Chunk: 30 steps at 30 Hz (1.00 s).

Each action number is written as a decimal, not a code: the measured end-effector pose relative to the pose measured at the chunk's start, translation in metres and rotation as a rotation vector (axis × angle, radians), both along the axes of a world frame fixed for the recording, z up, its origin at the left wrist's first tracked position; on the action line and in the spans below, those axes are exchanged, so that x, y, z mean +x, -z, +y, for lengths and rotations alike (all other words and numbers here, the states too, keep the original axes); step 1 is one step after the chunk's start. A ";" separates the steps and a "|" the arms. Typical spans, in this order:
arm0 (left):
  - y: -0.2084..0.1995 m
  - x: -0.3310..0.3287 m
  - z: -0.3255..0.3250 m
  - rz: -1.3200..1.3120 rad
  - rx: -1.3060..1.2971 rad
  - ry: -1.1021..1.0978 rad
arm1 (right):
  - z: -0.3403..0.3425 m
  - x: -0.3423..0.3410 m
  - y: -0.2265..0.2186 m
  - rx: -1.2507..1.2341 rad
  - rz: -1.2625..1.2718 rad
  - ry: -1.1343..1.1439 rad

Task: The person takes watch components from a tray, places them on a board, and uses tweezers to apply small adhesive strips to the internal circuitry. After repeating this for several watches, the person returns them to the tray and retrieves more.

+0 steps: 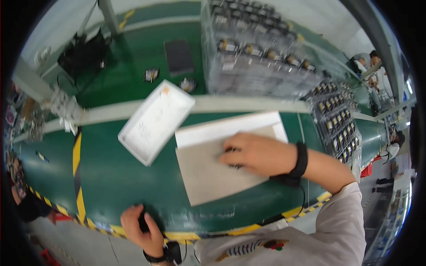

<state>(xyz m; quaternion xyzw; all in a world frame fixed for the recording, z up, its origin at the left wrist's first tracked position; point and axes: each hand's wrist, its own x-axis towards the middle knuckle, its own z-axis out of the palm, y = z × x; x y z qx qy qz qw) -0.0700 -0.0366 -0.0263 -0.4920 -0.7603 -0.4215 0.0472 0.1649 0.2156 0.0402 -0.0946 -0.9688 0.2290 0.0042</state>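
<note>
My right hand (pixel 259 155) is over a flat grey-brown board (pixel 208 177) on the green table. Its fingers are closed round a small dark part (pixel 235 166), mostly hidden by them and blurred. A white strip (pixel 226 128), like paper or a box edge, runs along the board's far side. My left hand (pixel 142 230) is at the table's near edge, its fingers curled and the thumb raised. Something black (pixel 143 221) shows between thumb and fingers; its kind I cannot make out. A shallow white box (pixel 155 122) lies aslant, left of the board.
A tall stack of clear plastic trays (pixel 262 66) with small round parts stands at the back right; more filled trays (pixel 337 119) are beside it. On the rear surface lie a dark flat case (pixel 179 56) and two small parts (pixel 151 74). Yellow-black tape (pixel 77 177) marks the table.
</note>
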 end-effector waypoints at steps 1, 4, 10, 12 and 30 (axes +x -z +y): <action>0.000 -0.001 -0.004 0.008 -0.014 0.012 | -0.001 0.000 0.000 -0.005 -0.024 0.002; -0.009 -0.012 -0.010 0.052 -0.030 0.122 | 0.008 0.000 -0.019 -0.045 -0.042 0.068; -0.023 -0.017 -0.011 0.110 -0.061 -0.143 | 0.065 -0.032 -0.115 -0.095 0.209 0.467; -0.021 -0.016 -0.010 0.120 -0.041 -0.140 | 0.119 -0.045 -0.127 -0.016 0.352 0.641; -0.020 -0.021 -0.006 0.101 -0.036 -0.148 | 0.218 -0.038 -0.111 0.004 0.022 1.024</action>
